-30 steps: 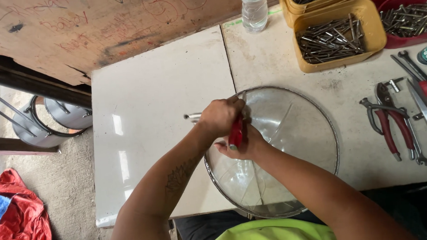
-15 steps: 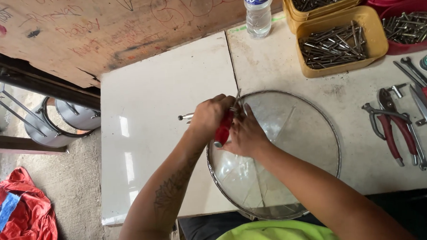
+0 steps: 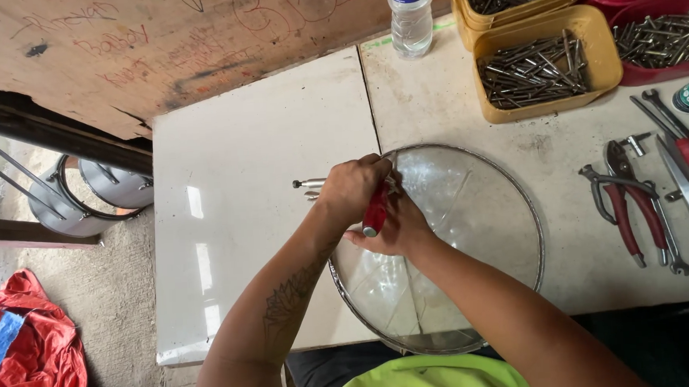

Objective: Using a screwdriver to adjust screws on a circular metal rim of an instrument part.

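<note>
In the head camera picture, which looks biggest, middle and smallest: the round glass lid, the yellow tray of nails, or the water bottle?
1. Glass lid
2. Yellow tray
3. Water bottle, though its top is cut off by the picture's edge.

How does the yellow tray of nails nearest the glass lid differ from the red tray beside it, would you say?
The yellow plastic tray lies fully in view with a squarish rim, while the red plastic tray is cut off by the picture's edge. The yellow one sits nearer the clear water bottle. Both hold loose grey metal nails.
</note>
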